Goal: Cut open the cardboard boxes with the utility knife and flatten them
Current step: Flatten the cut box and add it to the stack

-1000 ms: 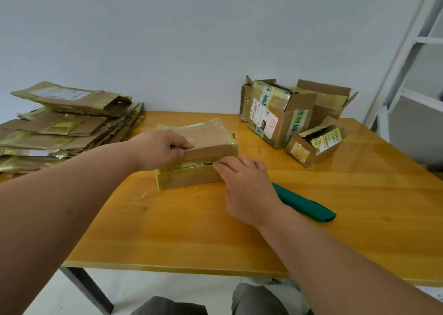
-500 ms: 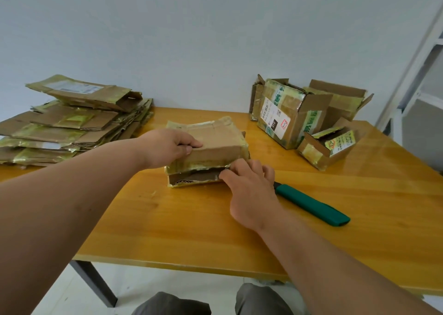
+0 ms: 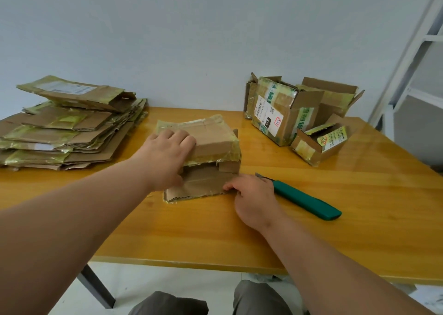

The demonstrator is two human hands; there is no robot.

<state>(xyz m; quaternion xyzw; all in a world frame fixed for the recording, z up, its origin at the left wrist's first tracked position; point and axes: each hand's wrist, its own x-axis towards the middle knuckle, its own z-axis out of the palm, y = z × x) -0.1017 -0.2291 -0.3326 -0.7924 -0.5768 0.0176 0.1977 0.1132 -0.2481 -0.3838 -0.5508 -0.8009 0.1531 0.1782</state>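
Observation:
A small taped cardboard box (image 3: 215, 142) stands in the middle of the wooden table (image 3: 191, 238). My left hand (image 3: 165, 156) grips it at its near left edge, fingers on the top panel and thumb down the front. Its front flap (image 3: 201, 187) is folded down onto the table, and the inside shows dark behind it. My right hand (image 3: 254, 199) pinches the flap's right corner. The green utility knife (image 3: 309, 202) lies on the table just right of my right hand, with its blade tip pointing toward the box. Neither hand touches it.
A tall stack of flattened boxes (image 3: 67, 132) fills the table's left side. At the back right stand a labelled open box (image 3: 280, 113), another open box (image 3: 335, 99) behind it and a small box (image 3: 318, 144) in front. A white metal frame (image 3: 407, 63) rises at the right.
My right hand has pulled the front flap down flat onto the table, opening the box's front. My left hand has shifted further onto the top panel.

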